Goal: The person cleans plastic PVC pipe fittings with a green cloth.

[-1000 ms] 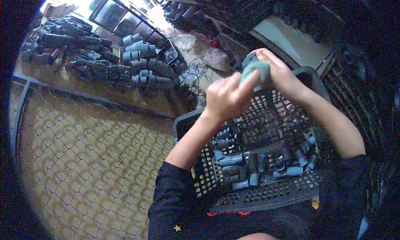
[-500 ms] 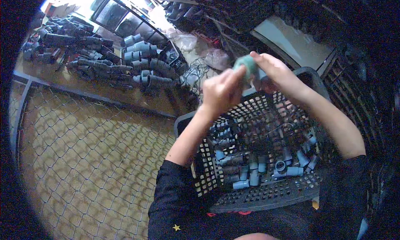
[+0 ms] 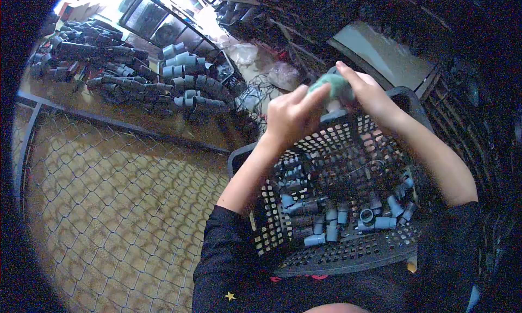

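Above the far rim of a dark perforated basket (image 3: 348, 265), my left hand (image 3: 293, 114) and my right hand (image 3: 372, 95) come together. Both are closed around a blurred green, string-like bundle (image 3: 334, 87). A pale grey-blue piece (image 3: 334, 116) shows just beneath it, between the hands; which fingers grip it is hidden. Inside the basket lie several short grey-blue pipe fittings (image 3: 385, 223), some upright and some on their sides.
Stacks of grey pipe fittings (image 3: 185, 71) stand on a brown surface (image 3: 147, 123) at the upper left. Wire mesh (image 3: 119, 204) fills the lower left. Clear plastic bags (image 3: 283, 75) and a pale board (image 3: 380, 55) lie beyond the basket.
The green bundle looks wider between my hands, and the pale grey-blue piece shows more clearly below it. My right hand has shifted slightly; the basket has stayed in place.
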